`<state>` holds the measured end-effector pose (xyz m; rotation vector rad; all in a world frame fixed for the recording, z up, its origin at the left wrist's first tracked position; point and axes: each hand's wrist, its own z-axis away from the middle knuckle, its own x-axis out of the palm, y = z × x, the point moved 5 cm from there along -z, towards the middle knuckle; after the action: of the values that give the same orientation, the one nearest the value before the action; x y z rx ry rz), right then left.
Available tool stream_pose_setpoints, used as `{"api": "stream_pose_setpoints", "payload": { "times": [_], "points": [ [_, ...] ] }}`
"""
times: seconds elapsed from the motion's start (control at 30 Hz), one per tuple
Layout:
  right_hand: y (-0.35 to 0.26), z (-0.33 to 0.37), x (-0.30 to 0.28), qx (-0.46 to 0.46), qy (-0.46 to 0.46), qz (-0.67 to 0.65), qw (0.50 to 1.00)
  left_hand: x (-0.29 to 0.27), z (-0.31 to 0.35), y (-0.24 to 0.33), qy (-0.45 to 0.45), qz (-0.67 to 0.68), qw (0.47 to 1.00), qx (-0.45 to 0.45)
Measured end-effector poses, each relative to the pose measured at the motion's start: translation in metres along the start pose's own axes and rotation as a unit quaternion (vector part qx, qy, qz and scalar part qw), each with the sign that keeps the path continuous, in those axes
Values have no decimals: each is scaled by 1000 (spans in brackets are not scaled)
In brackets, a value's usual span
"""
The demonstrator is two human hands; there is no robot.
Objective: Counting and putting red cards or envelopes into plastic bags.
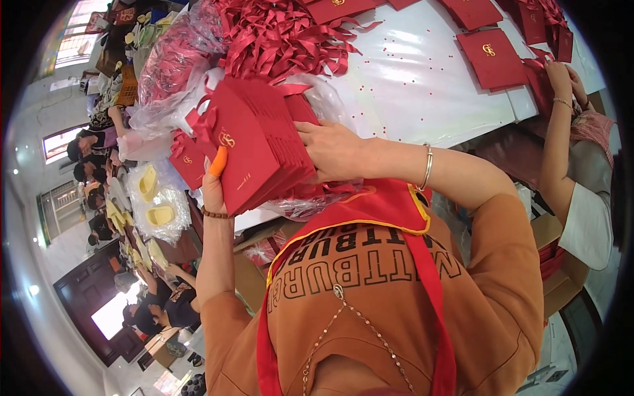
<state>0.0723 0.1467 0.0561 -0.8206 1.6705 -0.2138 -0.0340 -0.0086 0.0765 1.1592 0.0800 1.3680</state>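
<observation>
A thick fanned stack of flat red paper envelopes, each with a gold emblem, is held up in front of me. My left hand grips its lower left edge, an orange cover on the thumb lying across the front envelope. On the right side, my right hand is closed against the stack's edge, its fingertips partly hidden behind the envelopes. A red ribbon bow shows at the stack's upper left corner. Another red envelope with a gold emblem sits just left of the stack.
Beyond the stack, a heap of red ribbons lies beside clear plastic wrap on the white table, among scattered red dots. More red envelopes lie at far right, near a co-worker's hands. Yellow slippers in plastic are at left.
</observation>
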Motion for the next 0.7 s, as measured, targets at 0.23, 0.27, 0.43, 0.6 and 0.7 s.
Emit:
{"api": "stream_pose_setpoints", "payload": {
  "times": [0.23, 0.27, 0.43, 0.6, 0.7],
  "points": [
    [0, 0, 1, 26, -47, -21, 998, 6, -7, -5, -33, -87, 995, -30],
    [2, -2, 0, 34, -83, -23, 996, 8, -6, -4, -28, -98, 995, -9],
    [0, 2, 3, 28, -65, -11, 997, 0, -4, -2, -21, -44, 998, 35],
    [0, 6, 4, -1, -44, 13, 999, 9, 0, 14, -59, 74, 996, -2],
    [0, 3, 3, -2, -46, 11, 999, -2, 2, 10, -58, 11, 998, 14]
  ]
}}
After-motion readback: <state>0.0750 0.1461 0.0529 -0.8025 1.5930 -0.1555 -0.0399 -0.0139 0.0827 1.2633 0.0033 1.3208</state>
